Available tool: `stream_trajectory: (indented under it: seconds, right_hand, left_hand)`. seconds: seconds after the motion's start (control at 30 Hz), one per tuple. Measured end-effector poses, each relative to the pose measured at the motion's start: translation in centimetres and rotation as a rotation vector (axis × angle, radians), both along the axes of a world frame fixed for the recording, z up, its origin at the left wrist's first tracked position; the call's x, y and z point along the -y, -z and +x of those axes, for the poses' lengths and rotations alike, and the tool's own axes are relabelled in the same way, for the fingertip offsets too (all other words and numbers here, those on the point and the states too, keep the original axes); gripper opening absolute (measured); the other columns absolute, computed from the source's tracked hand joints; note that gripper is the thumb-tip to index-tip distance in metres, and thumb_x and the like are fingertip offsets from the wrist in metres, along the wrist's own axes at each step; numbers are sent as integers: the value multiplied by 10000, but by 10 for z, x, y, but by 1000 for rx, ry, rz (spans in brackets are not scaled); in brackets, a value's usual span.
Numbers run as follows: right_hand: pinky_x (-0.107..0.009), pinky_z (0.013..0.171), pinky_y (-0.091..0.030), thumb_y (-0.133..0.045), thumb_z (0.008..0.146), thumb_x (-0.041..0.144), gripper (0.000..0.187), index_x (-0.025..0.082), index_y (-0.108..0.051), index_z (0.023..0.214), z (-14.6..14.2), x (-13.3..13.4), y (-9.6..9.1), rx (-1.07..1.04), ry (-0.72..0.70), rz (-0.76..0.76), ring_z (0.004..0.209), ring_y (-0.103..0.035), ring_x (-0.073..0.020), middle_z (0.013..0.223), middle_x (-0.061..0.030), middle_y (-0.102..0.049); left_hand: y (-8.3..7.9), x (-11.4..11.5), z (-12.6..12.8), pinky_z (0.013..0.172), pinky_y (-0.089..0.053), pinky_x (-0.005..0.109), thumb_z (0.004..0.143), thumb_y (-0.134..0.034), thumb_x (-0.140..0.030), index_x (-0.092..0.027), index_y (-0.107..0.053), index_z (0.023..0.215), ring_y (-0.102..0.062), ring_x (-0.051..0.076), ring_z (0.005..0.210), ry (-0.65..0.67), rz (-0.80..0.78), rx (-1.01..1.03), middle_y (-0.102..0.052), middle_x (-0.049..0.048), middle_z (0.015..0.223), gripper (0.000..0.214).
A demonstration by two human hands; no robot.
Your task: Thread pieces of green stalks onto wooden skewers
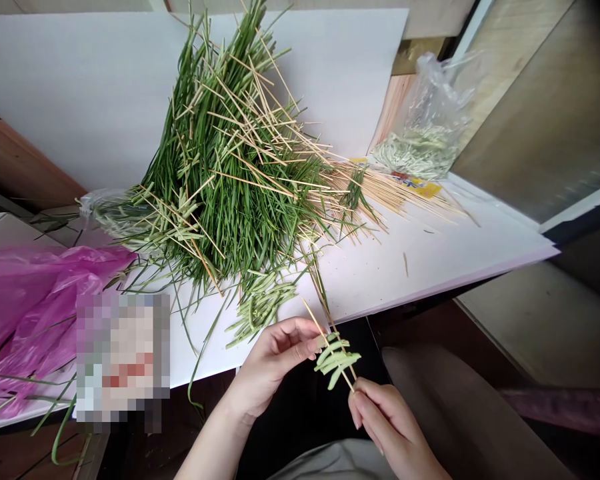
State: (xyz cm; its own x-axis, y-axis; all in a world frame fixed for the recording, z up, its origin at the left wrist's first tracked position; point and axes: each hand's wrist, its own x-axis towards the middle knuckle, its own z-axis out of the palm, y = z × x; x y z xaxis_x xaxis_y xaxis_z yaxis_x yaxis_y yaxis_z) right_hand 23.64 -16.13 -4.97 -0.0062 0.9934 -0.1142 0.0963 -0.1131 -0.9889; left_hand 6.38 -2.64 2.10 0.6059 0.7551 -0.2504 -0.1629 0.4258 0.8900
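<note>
Left hand [275, 360] and right hand [390, 427] both pinch a skewer [316, 321], held between them, with several green pieces [336, 360] threaded on. A loose pile [260, 308] and a leaf heap [230, 193] remain farther off, unthreaded.

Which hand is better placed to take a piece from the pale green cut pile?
Left, probably: the left hand is nearer the pale green cut pile, while the right hand sits farther away, holding the thin wooden skewer.
</note>
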Motion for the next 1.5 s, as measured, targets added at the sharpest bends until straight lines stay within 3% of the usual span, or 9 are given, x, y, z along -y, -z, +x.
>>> stream_trajectory:
  seconds: [0.23, 0.5, 0.77, 1.1, 1.5]
  right_hand:
    - [-277, 477, -254, -383, 1046, 722, 612, 247, -508, 681, 0, 6, -6, 80, 40, -118, 433, -251, -126, 482, 77, -274]
    - [-274, 590, -382, -408, 1089, 604, 575, 228, -490, 663, 10, 9, -15, 172, -20, -118, 543, -399, -144, 570, 40, -414]
    - [-271, 702, -430, -433, 1103, 523, 491, 226, -482, 715, 13, 19, -4, 248, -67, -186, 750, -505, -187, 757, -4, -534]
    - [-294, 687, -383, -329, 1110, 598, 554, 232, -407, 701, 12, 12, -9, 221, -129, -147, 660, -430, -173, 669, 25, -416]
    - [-285, 661, -382, -380, 1105, 558, 551, 225, -422, 668, 10, 8, -21, 210, -98, -139, 646, -445, -164, 653, 21, -463]
  left_hand:
    - [4, -4, -4, 743, -513, 230, 748, -931, -297, -193, -860, 1007, -639, 138, 790, -42, -43, -16, -779, 68, 924, 288]
    - [2, -19, -20, 741, -538, 200, 655, -988, -344, -203, -879, 920, -637, 106, 743, -302, -34, -33, -809, 64, 935, 319]
    - [2, -21, -22, 723, -545, 199, 634, -995, -337, -177, -878, 900, -628, 96, 695, -395, -49, -27, -812, 80, 952, 331]
    - [2, -21, -22, 720, -542, 222, 617, -1000, -333, -186, -878, 858, -635, 115, 706, -399, -28, -44, -816, 75, 909, 307]
    - [4, -21, -22, 725, -548, 234, 609, -1002, -340, -194, -880, 854, -631, 118, 700, -406, -31, -58, -813, 69, 895, 310]
